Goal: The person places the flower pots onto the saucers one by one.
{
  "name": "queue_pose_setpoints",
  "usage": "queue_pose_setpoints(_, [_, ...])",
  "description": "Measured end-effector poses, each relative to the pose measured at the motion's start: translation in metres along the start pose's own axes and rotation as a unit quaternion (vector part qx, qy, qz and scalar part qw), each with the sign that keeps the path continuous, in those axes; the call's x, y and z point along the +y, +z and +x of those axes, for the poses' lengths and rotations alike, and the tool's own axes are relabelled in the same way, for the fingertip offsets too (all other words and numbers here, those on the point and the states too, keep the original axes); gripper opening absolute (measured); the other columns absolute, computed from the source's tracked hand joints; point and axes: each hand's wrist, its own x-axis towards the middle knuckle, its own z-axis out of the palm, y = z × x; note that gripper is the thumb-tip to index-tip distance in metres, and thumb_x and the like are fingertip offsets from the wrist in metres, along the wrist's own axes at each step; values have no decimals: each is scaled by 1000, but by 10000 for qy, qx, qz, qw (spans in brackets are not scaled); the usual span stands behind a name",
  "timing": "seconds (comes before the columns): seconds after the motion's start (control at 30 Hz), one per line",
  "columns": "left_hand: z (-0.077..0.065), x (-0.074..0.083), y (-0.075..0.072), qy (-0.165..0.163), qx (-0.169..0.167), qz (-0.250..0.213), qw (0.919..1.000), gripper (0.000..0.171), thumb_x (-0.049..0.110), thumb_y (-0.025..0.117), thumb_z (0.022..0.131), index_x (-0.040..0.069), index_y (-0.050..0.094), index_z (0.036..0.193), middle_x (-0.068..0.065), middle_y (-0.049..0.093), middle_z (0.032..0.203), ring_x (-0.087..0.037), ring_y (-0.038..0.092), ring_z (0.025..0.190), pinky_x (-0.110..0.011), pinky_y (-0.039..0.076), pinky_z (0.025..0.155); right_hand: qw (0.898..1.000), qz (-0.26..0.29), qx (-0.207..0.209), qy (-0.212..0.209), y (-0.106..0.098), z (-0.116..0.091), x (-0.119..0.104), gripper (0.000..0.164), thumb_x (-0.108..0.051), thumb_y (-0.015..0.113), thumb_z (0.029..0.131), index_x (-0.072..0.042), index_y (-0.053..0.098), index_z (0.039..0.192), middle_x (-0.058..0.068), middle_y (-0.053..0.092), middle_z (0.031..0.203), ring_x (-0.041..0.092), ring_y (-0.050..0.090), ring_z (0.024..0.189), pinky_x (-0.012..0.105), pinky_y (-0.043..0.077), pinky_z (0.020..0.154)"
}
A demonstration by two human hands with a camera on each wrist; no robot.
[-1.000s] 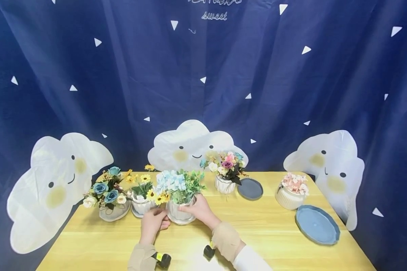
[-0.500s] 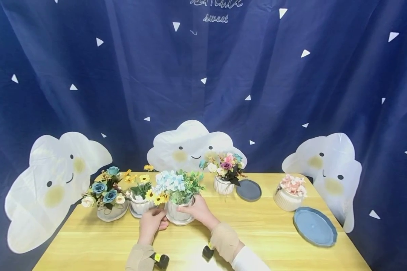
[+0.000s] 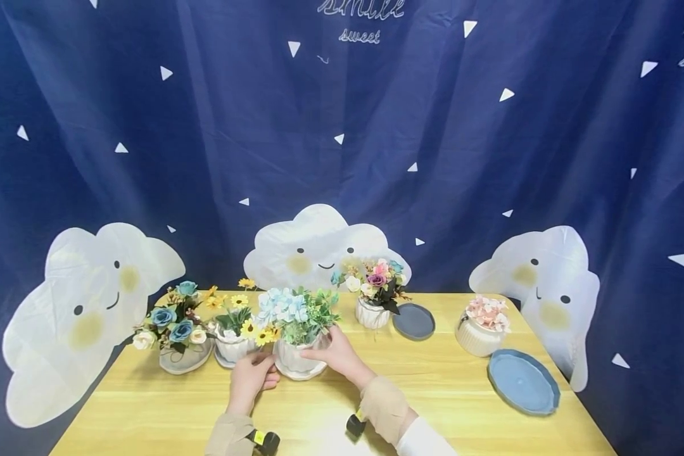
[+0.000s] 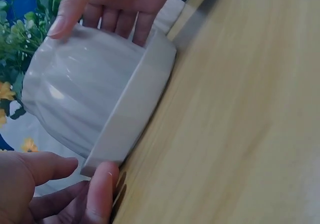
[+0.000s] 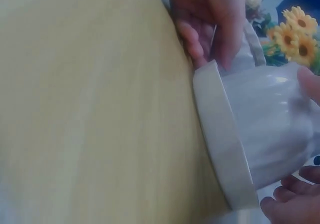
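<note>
A white fluted flowerpot [image 3: 292,356] with pale blue and green artificial flowers stands upright on a white saucer [image 3: 301,375] at the table's middle. My right hand [image 3: 343,356] grips this pot from the right, thumb on the near side and fingers behind. On the saucer's left edge, my left hand [image 3: 252,379] pinches the rim between thumb and fingers. In the left wrist view the saucer wall [image 4: 137,107] sits low against the wooden table, under the pot [image 4: 82,87]. The right wrist view shows the left fingertips [image 5: 199,59] right at the saucer's corner.
Left of the hands stand a yellow-flowered pot [image 3: 234,348] and a blue-rose pot [image 3: 185,360], each on a saucer. Behind are a mixed-flower pot [image 3: 372,313] and a dark grey saucer [image 3: 414,322]. Rightward lie a ribbed pink-flower pot [image 3: 480,337] and a blue saucer [image 3: 524,382].
The head view has shifted slightly, so everything sits a little further left in it. Both hands keep the same hold on the pot and saucer.
</note>
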Motion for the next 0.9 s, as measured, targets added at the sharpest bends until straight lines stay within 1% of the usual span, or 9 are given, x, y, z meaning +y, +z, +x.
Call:
queue_pose_setpoints(0.1, [-3,3,0,40,86,92,9999,39,11,59,93,-15,55,122,-17,69,82,-16,69,59,-28,61,56,10000,-48,-28,33,-5,-3,1,83,-25,84,74,-6,42,143,18,46,147,39,41,138,57,31,116])
queue_pose_setpoints(0.27, [-9,7,1,69,261,372,9989,37,15,58,94,-11,55,121,-22,69,90,-15,68,61,-26,60,56,9997,154,-202,2,-14,-7,6,82,-21,82,78,-1,38,144,23,39,150,42,40,138,54,33,115])
queue_pose_setpoints(0.37, [-12,11,1,156,394,558,9975,35,16,59,94,-9,57,118,-20,69,90,-14,67,63,-26,60,56,9997,-40,-206,87,-21,-11,7,86,-23,81,78,4,34,145,28,35,151,45,40,137,54,35,114])
queue_pose_setpoints(0.43, [-15,14,0,225,493,691,9961,34,17,60,94,-7,58,116,-19,70,87,-14,66,64,-26,59,55,9994,-245,-182,146,-25,-13,6,88,-25,81,78,5,34,146,29,35,151,47,39,136,54,36,114])
queue_pose_setpoints(0.5, [-18,19,-2,299,569,819,9946,32,18,60,94,-6,59,115,-18,70,86,-15,65,64,-26,58,54,9991,-335,-176,169,-29,-15,6,87,-25,81,79,4,34,146,29,35,151,49,40,135,55,37,112])
queue_pose_setpoints(0.6, [-21,25,-3,393,633,967,9925,30,19,60,94,-4,61,113,-18,71,85,-17,65,63,-26,57,54,9993,-329,-173,64,-35,-17,7,82,-21,80,80,1,37,146,27,36,151,50,39,135,56,36,112])
queue_pose_setpoints(0.67, [-24,29,-4,446,642,979,9921,29,19,61,94,-4,63,112,-19,71,87,-18,66,64,-26,57,55,9995,-272,-167,-25,-38,-19,8,79,-19,79,80,1,38,145,26,37,151,48,38,136,57,35,113])
queue_pose_setpoints(0.83, [-31,42,-5,632,713,1018,9902,26,20,62,94,-2,65,107,-19,73,89,-20,68,67,-22,55,55,9998,-47,-97,-194,-47,-24,5,78,-12,77,81,4,35,145,25,40,149,44,35,139,56,31,116])
queue_pose_setpoints(0.9, [-34,48,-5,751,803,1164,9871,25,21,63,93,-1,66,104,-17,74,89,-17,68,69,-19,53,58,9996,-47,-43,-258,-51,-26,2,78,-10,76,82,6,34,145,25,40,149,43,36,139,55,32,116])
